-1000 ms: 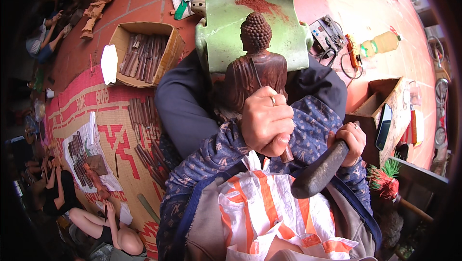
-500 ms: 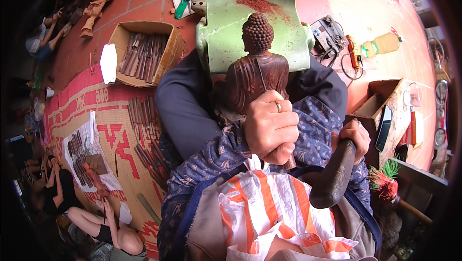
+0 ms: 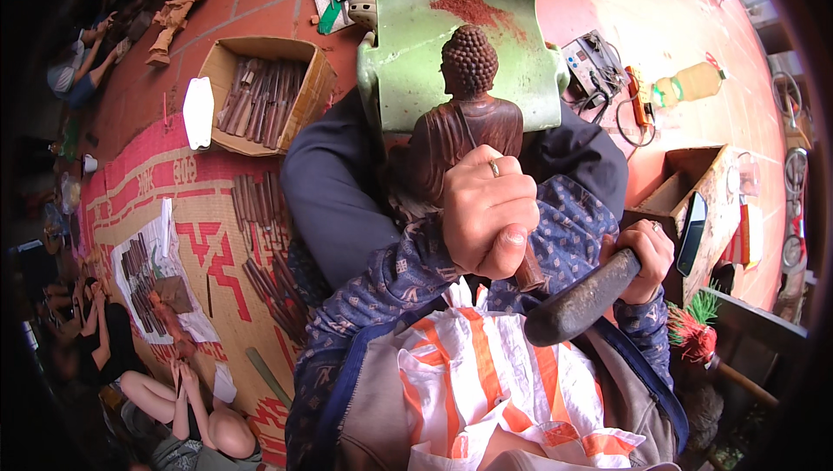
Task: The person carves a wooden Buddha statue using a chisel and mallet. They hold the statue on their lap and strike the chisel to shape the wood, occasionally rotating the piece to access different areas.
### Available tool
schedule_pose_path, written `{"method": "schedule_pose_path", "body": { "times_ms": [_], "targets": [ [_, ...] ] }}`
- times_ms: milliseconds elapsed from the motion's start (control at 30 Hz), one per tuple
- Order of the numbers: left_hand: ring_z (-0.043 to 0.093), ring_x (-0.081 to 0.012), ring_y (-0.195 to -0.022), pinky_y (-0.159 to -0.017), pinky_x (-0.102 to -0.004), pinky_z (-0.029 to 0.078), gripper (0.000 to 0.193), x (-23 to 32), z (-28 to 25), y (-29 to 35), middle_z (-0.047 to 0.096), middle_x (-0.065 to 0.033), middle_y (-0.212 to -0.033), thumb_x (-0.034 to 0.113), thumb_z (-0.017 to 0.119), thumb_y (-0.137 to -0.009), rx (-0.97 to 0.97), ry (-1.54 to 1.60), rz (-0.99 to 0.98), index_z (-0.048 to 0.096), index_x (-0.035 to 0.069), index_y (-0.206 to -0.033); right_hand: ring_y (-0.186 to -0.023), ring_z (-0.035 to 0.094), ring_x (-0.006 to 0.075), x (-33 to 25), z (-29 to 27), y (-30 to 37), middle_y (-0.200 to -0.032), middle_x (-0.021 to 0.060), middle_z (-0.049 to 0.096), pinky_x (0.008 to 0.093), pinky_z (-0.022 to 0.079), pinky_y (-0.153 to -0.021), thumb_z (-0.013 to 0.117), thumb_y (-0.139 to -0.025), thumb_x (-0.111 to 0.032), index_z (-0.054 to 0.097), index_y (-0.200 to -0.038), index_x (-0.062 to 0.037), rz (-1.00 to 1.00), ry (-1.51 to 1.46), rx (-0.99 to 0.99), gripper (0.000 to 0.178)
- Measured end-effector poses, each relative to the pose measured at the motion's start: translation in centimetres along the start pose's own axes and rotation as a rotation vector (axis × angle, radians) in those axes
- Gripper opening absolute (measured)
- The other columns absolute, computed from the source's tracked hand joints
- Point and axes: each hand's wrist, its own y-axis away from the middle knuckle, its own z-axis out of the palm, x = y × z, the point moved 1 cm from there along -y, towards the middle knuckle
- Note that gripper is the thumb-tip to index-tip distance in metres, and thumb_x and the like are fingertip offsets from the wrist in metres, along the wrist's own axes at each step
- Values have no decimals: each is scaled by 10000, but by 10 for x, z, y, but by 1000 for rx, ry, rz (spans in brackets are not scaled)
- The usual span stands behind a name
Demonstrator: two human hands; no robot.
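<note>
Dark wooden statue (image 3: 488,121) at 12 o'clock from left hand (image 3: 491,210), nearer of the two. Left grip clenched round chisel (image 3: 529,273), long axis 11-to-5 o'clock. Right hand (image 3: 646,261), at 4 o'clock, wrapped around dark mallet (image 3: 583,297), blunt end near chisel butt.

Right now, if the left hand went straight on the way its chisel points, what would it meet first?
Most likely the dark carved statue: the left hand aims the chisel up at it, though any gap is hard to judge.

Glare upper rt, dk fisheye edges
</note>
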Motion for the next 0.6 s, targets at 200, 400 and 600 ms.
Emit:
{"method": "schedule_pose_path", "body": {
  "times_ms": [200, 400, 600],
  "targets": [
    [463, -207, -504, -552, -348, 354, 412, 1, 3, 0, 450, -32, -546, 300, 353, -870, 6, -71, -2, 435, 93, -523, -466, 476, 230, 4, 4, 6, -559, 67, 477, 326, 367, -462, 693, -602, -9, 483, -633, -59, 59, -25, -26, 219],
    [474, -212, -514, -554, -353, 358, 400, -1, 7, 0, 456, -37, -562, 287, 362, -871, -16, -127, -7, 437, 94, -529, -469, 475, 240, 7, 6, 10, -558, 74, 465, 331, 359, -466, 686, -629, -28, 481, -636, -58, 84, -29, -12, 207],
    [474, -189, -512, -550, -343, 350, 394, -3, 5, -3, 425, -18, -550, 304, 388, -865, -24, -289, 7, 421, 105, -527, -488, 493, 241, 14, 12, 16, -578, 79, 485, 322, 378, -487, 695, -616, -14, 477, -644, -46, 146, -1, -68, 221]
  ]
}}
